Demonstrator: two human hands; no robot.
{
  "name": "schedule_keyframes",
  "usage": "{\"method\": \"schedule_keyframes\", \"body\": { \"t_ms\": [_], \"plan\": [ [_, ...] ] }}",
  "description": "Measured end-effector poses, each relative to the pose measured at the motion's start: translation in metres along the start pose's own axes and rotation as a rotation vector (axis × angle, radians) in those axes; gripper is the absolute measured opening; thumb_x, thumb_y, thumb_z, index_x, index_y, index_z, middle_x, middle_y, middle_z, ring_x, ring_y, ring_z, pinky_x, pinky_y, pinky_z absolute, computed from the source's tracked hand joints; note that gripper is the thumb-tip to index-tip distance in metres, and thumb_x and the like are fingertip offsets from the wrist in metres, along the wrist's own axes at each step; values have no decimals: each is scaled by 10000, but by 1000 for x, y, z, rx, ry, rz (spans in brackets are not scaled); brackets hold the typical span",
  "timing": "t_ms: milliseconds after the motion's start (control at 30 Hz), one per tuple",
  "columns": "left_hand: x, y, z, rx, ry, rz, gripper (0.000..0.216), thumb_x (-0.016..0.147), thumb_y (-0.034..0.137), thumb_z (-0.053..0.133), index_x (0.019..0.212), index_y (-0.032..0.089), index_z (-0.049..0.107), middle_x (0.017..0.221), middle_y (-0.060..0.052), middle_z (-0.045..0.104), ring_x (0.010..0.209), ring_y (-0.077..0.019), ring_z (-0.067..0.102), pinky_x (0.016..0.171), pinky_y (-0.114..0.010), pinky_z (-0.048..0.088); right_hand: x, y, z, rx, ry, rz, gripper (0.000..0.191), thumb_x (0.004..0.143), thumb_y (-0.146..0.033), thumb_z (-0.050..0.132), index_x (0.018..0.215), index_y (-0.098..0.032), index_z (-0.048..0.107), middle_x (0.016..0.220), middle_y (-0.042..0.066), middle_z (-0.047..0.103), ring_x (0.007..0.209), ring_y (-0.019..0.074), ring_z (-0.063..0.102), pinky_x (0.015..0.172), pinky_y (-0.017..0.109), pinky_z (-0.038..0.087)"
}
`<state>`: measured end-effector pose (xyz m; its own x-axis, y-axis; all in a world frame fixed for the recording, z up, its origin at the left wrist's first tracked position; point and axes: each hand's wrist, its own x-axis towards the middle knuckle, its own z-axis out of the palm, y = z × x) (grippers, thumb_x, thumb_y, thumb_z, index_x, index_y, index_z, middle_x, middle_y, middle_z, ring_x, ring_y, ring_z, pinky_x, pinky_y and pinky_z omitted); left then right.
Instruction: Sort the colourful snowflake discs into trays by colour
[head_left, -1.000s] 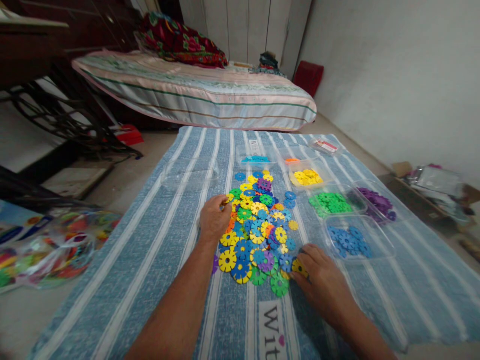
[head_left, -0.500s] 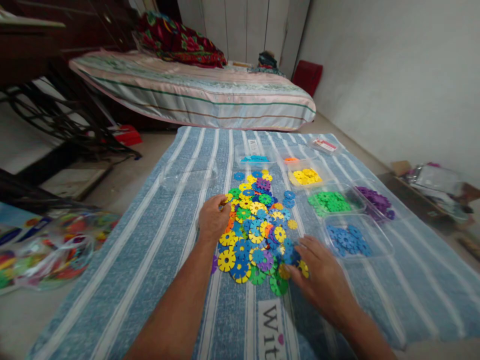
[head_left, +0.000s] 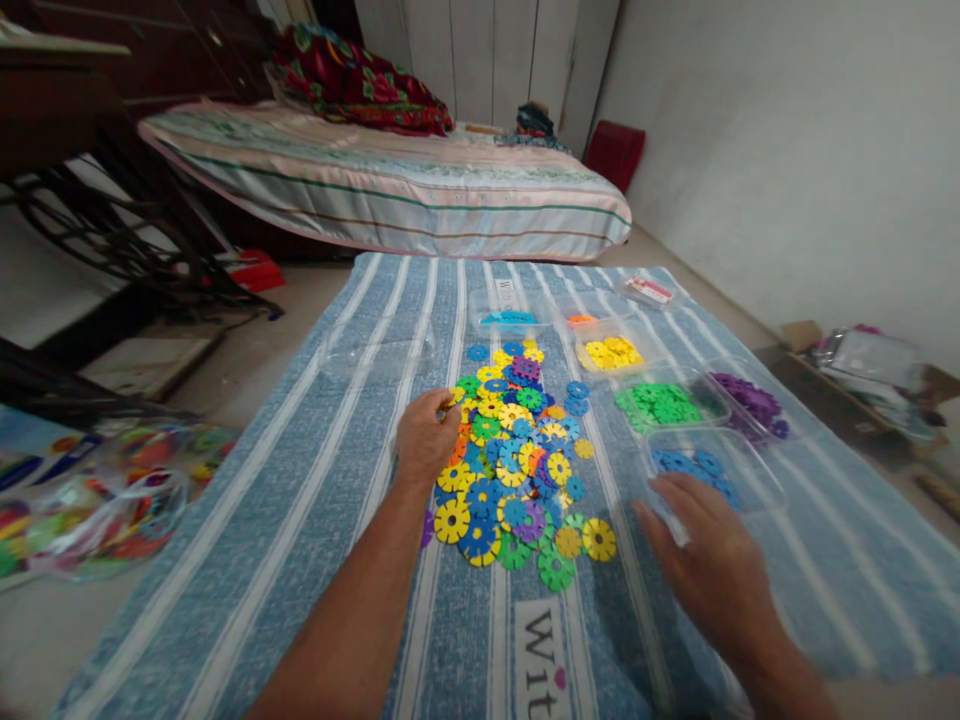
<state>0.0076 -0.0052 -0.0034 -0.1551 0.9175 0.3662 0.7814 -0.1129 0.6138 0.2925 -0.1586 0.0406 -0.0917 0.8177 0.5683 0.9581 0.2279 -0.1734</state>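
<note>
A loose pile of flower-shaped notched plastic discs [head_left: 513, 417] in several colours lies on the cloth. At its left edge is my left hand [head_left: 429, 437], fingers closed around the rim of a yellow disc [head_left: 454, 397]. My right hand [head_left: 709, 555] is over the cloth at the front left corner of a clear box of blue discs [head_left: 699, 468]. Its fingers are curled with the thumb below, and what they hold is hidden. A yellow disc [head_left: 599, 540] and a green disc [head_left: 556, 567] lie at the pile's near right edge.
Clear boxes hold green discs [head_left: 664, 403], purple discs [head_left: 752, 400], yellow discs [head_left: 613, 352], light blue discs [head_left: 510, 318] and orange discs [head_left: 581, 320]. Another clear box [head_left: 379, 355] stands at left. Bags of coloured pieces [head_left: 142, 500] lie beside the table.
My right hand has moved right, from the pile's near right edge to the box of blue discs. A blue disc beneath its fingers no longer shows there. My left hand stays put.
</note>
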Motion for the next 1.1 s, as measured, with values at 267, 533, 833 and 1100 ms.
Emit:
{"method": "schedule_keyframes", "body": {
  "t_ms": [267,533,833,1100],
  "plan": [
    [0,-1,0,-6,-3,5,248,762,267,491,946,193,641,1043,-55,670,1009,-203,592,946,-323,435,-7,-45,14,64,-113,-94,121,867,-178,493,896,-201,608,893,45,659,944,205,588,991,477,349],
    [-1,0,0,-16,-11,-8,240,765,253,478,937,200,637,1044,-46,670,1009,-197,591,946,-320,438,-8,-9,13,-143,79,-5,226,848,-293,527,1016,-155,587,1051,131,633,1080,289,533,914,469,411],
    [-1,-1,1,-7,-7,-10,226,772,259,481,929,208,635,1061,-44,667,1014,-196,591,954,-322,434,-20,32,9,-146,-292,0,238,891,-307,426,842,-201,634,859,57,684,793,217,609,852,437,386],
    [-2,1,0,-6,-8,-6,226,773,252,478,929,202,634,1043,-47,669,1004,-196,594,947,-321,438,-17,53,5,-161,-268,-83,247,889,-305,426,897,-216,656,935,59,691,967,249,589,887,455,372]
  ]
}}
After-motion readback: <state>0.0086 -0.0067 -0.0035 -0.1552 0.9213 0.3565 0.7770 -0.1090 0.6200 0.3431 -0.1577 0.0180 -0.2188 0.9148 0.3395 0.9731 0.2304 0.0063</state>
